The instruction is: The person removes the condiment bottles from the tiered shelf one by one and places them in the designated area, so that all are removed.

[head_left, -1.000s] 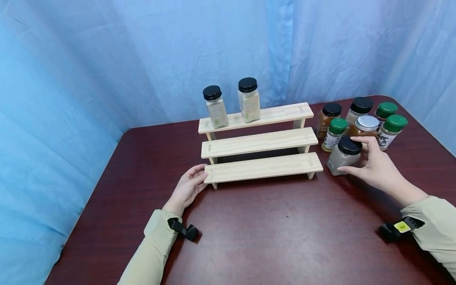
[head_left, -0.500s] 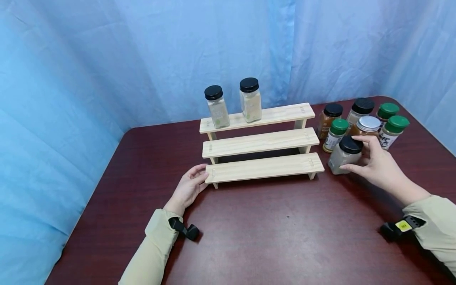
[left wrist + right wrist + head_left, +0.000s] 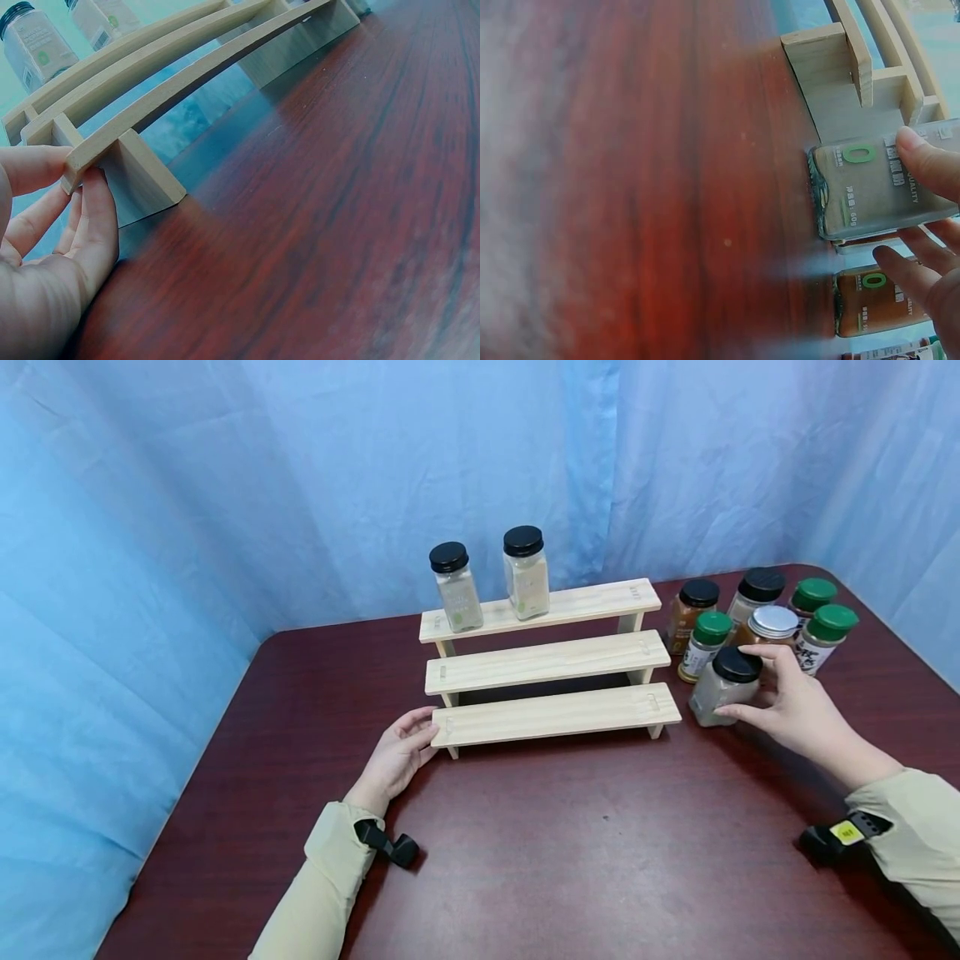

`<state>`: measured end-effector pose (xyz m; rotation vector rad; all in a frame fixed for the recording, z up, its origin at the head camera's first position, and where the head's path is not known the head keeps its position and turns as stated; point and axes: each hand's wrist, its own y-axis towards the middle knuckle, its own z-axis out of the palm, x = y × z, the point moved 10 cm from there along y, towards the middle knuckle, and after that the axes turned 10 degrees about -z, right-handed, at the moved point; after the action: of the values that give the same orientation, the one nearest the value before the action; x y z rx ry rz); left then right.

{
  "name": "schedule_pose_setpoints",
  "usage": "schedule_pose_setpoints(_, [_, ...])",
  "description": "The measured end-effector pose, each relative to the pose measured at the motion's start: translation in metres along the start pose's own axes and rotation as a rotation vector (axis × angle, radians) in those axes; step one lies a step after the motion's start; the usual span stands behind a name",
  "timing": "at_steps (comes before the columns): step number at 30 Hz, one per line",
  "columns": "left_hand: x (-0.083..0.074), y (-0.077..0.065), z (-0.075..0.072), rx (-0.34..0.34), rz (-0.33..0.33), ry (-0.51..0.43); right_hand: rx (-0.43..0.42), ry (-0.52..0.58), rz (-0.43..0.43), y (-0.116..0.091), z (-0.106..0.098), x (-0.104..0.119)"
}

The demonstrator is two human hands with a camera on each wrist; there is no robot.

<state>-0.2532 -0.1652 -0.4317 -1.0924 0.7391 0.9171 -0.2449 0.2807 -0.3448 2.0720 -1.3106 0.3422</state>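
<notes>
A three-tier wooden rack [image 3: 555, 713] stands on the table. At the left end of its lowest board, my left hand [image 3: 393, 758] pinches the corner between thumb and fingers, plain in the left wrist view. My right hand [image 3: 802, 710] grips a square glass spice jar [image 3: 718, 700] with a black lid and greyish powder, just right of the rack. The thumb presses the labelled side of this jar [image 3: 862, 187] in the right wrist view; its base appears to rest on the table. Two pale-filled jars, one left [image 3: 459, 600] and one right [image 3: 528, 585], stand on the top board.
Behind the gripped jar cluster several more jars: a green-lidded shaker [image 3: 702, 647], a brown-filled black-lidded jar [image 3: 692, 614], a silver-lidded jar [image 3: 773, 622] and another green-lidded shaker [image 3: 825, 635]. Blue curtains [image 3: 375, 485] hang along the table's [image 3: 510, 860] back and sides.
</notes>
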Motion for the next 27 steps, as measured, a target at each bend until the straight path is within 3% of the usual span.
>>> schedule_pose_setpoints(5, [0.0, 0.0, 0.0, -0.007, -0.002, -0.009, -0.002, 0.011, -0.023, 0.001, -0.002, 0.001])
schedule_pose_setpoints(12, [0.001, 0.0, -0.001, -0.015, -0.008, -0.008, -0.016, 0.136, 0.012, 0.001, -0.01, -0.004])
schedule_pose_setpoints(18, [0.0, 0.001, -0.002, -0.006, -0.001, 0.003, -0.101, 0.141, -0.022, 0.004, -0.032, 0.007])
schedule_pose_setpoints(27, [0.0, 0.001, 0.0, -0.001, -0.002, 0.008, -0.228, 0.129, 0.036, 0.014, -0.065, 0.021])
